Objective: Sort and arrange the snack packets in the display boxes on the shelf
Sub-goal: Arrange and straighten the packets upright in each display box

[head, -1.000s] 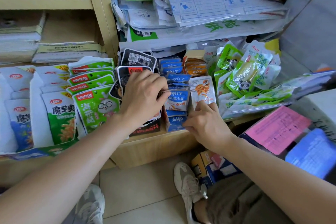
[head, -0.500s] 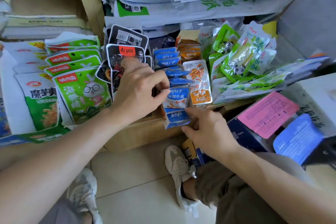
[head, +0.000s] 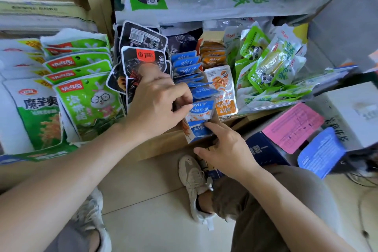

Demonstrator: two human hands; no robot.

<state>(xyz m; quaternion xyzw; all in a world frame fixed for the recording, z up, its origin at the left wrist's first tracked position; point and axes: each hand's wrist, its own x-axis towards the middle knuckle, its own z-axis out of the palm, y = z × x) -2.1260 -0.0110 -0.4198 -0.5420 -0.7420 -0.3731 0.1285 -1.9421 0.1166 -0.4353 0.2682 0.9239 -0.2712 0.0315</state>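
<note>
— Packets first: how many sorts do you count on the shelf (head: 163,145)?
— Six sorts. In the centre of the frame, blue packets (head: 185,63) stand in one row inside a blue box (head: 199,133). I count about seven, and the back ones show only as edges. Just right of them are orange packets (head: 224,88): one large in front and about four tops behind it. Left of centre are black packets (head: 143,57), at least three. Further left, green rabbit packets (head: 88,100) stand five in a row. The white packets (head: 38,108) at the left edge I cannot count. At the right, green panda packets (head: 266,73) lie in a loose heap, and two pandas show.
— And the hands?
— Two. The left hand (head: 155,104) is in the centre with curled fingers. Its thumb and forefinger pinch the top of the front packet (head: 201,109) of the blue row. The right hand (head: 227,149) is just below. Its forefinger is straight and touches the front of the blue box; the other fingers bend loosely and hold nothing.
— Something else?
— One pink sheet (head: 292,127) and one blue sheet (head: 321,151) at the lower right. Two pale shoes (head: 194,182) are on the floor (head: 159,210) at the bottom.
</note>
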